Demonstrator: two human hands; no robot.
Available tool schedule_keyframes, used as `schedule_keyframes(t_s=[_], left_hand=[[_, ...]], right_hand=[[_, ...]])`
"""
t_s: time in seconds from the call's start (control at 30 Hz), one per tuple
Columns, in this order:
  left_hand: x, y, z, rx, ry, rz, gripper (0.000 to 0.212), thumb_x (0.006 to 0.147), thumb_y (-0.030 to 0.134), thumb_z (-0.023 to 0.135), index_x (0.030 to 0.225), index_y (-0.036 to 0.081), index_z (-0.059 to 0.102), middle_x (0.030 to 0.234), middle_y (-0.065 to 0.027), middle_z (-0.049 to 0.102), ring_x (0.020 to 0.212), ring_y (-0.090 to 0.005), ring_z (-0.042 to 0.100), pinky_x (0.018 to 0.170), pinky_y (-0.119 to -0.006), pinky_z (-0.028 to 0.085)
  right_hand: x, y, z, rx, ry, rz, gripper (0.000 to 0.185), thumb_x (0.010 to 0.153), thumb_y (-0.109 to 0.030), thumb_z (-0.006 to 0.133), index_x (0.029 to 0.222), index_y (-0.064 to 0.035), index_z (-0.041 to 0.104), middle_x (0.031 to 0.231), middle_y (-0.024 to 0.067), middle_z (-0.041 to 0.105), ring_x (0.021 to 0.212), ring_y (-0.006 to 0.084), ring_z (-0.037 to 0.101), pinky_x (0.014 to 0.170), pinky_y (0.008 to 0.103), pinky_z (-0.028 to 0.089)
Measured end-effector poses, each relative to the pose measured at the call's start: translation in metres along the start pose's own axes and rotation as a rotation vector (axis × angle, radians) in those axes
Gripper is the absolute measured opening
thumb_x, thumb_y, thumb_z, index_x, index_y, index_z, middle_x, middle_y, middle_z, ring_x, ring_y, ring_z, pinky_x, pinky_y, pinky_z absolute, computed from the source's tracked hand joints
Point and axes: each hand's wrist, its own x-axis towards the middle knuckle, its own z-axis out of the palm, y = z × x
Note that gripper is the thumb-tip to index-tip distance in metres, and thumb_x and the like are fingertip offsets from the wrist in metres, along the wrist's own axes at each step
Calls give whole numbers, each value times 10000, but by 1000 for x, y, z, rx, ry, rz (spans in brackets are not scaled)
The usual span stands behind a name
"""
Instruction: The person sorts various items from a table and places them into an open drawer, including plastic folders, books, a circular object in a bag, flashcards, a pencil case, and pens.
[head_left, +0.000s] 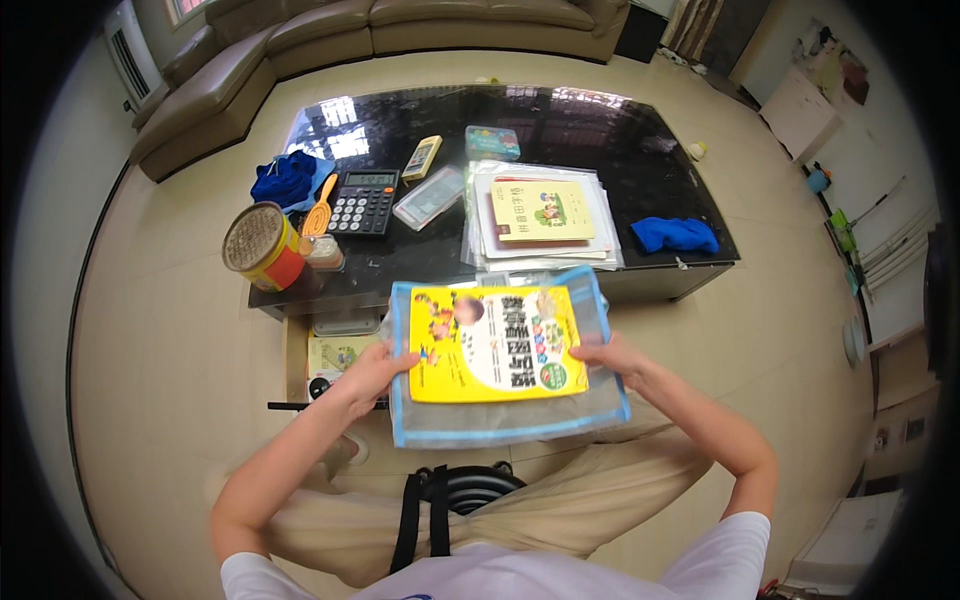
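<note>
In front of the coffee table I hold a clear grey document pouch with light-blue edging. A yellow illustrated book with printed writing lies against its upper face; whether it is inside the pouch or on top cannot be told. My left hand grips the left side, thumb at the book's edge. On the right side, my right hand grips too, its thumb over the book's edge. The fingers of both hands are mostly hidden beneath. Beyond the pouch, a pale-yellow booklet rests on a stack of plastic-sleeved papers.
On the black coffee table stand a calculator, hairbrush, lidded tub, small jar, clear case, slim box, teal box and blue cloths. Below, an open drawer holds booklets.
</note>
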Motion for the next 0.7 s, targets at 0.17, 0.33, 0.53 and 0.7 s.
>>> schedule_keyframes(t_s=[0.17, 0.33, 0.53, 0.7], left_hand=[[52, 50, 32, 49, 23, 201, 205, 804, 114, 560, 977, 5, 572, 808, -31, 605, 598, -57, 502, 497, -182, 381], [135, 86, 56, -33, 59, 323, 188, 774, 85, 589, 937, -8, 583, 792, -47, 601, 631, -99, 536, 542, -220, 429], [202, 122, 74, -93, 101, 397, 231, 756, 50, 600, 968, -34, 566, 884, -119, 616, 706, -175, 607, 608, -296, 508], [244, 126, 75, -146, 145, 385, 199, 744, 34, 605, 927, -40, 578, 883, -138, 620, 725, -204, 620, 625, -322, 521]], right_hand=[[11, -54, -46, 55, 152, -189, 307, 710, -100, 666, 988, 13, 602, 897, 83, 628, 764, 150, 591, 688, 274, 464], [51, -95, -94, -6, 314, -313, 288, 717, -90, 655, 977, 23, 608, 881, 95, 630, 757, 167, 597, 679, 280, 467], [115, -124, -142, -103, 396, -278, 360, 692, -171, 687, 1000, 0, 615, 869, 95, 630, 741, 177, 586, 671, 297, 458], [161, -131, -159, -186, 489, -289, 340, 669, -166, 706, 959, -5, 632, 845, 97, 631, 715, 179, 586, 650, 298, 457]])
